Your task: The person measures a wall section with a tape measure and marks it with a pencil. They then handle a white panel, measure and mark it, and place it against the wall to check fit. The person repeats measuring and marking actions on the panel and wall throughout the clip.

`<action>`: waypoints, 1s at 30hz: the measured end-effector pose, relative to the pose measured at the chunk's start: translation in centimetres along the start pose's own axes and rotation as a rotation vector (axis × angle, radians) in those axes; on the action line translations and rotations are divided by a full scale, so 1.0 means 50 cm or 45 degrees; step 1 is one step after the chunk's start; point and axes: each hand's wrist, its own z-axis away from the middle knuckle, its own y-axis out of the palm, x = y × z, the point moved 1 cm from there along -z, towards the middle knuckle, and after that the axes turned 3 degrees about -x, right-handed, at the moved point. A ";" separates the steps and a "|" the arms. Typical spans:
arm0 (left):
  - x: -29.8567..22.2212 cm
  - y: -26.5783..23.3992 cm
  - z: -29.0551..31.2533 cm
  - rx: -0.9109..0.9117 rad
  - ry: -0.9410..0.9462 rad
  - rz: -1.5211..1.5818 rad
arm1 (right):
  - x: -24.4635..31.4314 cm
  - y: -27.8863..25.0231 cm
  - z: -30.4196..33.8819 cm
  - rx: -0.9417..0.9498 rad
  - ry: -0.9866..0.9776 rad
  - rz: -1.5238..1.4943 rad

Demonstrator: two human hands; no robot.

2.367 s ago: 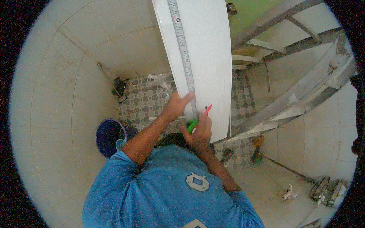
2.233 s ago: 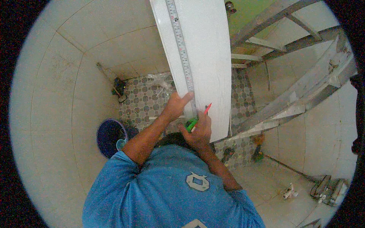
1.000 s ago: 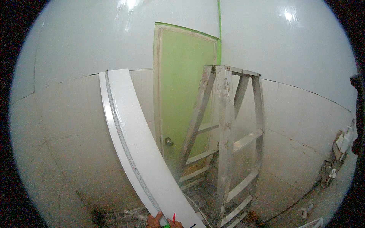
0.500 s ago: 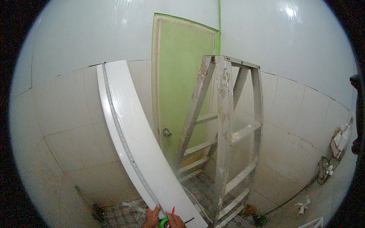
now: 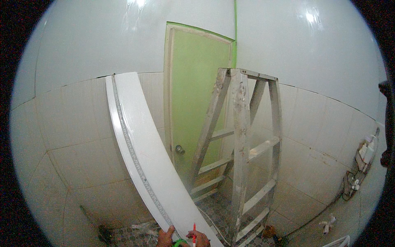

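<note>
A long white panel [image 5: 154,144] leans against the wall, sloping from upper left down toward me. Along its left side runs the extended blade of a tape measure [image 5: 144,179], reaching up to the panel's top end. At the lower end, my left hand [image 5: 165,236] is closed at the panel's left edge, thumb up on the blade beside the green tape case [image 5: 180,243]. My right hand [image 5: 200,238] lies over the panel just right of the case, its fingers closed round a red pen [image 5: 194,233] that points upward. The lower picture edge cuts off both hands and most of the case.
A worn metal stepladder [image 5: 240,123] stands right of the panel, before a green door [image 5: 197,99] with a round knob [image 5: 180,150]. A wire rack with bottles [image 5: 364,152] and a white tap [image 5: 328,224] are on the right wall. A cable [image 5: 216,226] lies on the floor.
My right hand has shifted right over the panel, covering a dark mark seen there before. The pen now stands more upright. The whole scene sits slightly lower in view.
</note>
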 end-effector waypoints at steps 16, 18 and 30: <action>0.055 0.006 -0.040 -0.016 -0.008 0.096 | 0.022 -0.004 -0.008 0.266 0.043 0.268; 0.061 0.006 -0.050 -0.026 0.077 0.051 | 0.039 -0.003 0.020 0.101 -0.064 0.434; -0.009 0.020 -0.125 0.127 0.029 0.027 | 0.099 -0.001 -0.027 -0.066 -0.313 0.353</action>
